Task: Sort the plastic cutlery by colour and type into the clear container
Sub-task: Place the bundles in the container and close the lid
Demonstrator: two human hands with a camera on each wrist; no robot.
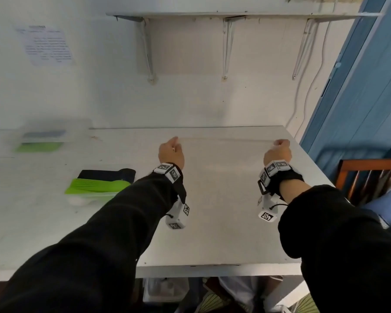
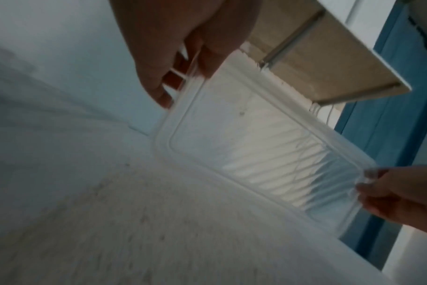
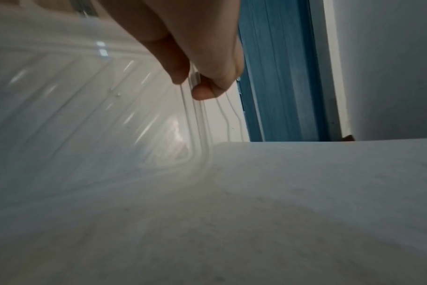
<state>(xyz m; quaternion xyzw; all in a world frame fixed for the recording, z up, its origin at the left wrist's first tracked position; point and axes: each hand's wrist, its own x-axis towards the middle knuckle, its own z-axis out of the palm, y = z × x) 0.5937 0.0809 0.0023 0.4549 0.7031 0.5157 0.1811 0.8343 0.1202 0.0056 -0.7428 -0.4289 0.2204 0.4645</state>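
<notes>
Clear plastic lid (image 2: 256, 154), nothing on it, hangs over the bench (image 1: 224, 211), left grip (image 1: 171, 152) and right grip (image 1: 278, 152) each pinching an end. Green and black cutlery (image 1: 99, 181) lies left; blurred tubs beyond.

Plain utility or work room, home-like in its fittings. Flat white rectangular surface (image 1: 224, 199) set against a bare white painted wall (image 1: 190, 105). White wall shelf on three metal brackets (image 1: 228, 45) above. Printed paper notice (image 1: 45, 45) fixed to the wall at left — text too blurred to read. Blue painted wooden door frame (image 1: 359, 91) at right, thin white cable (image 1: 312, 82) hanging beside it. Brown wooden slatted chair back (image 1: 370, 175) at the surface's right edge — storage clutter beneath.
</notes>
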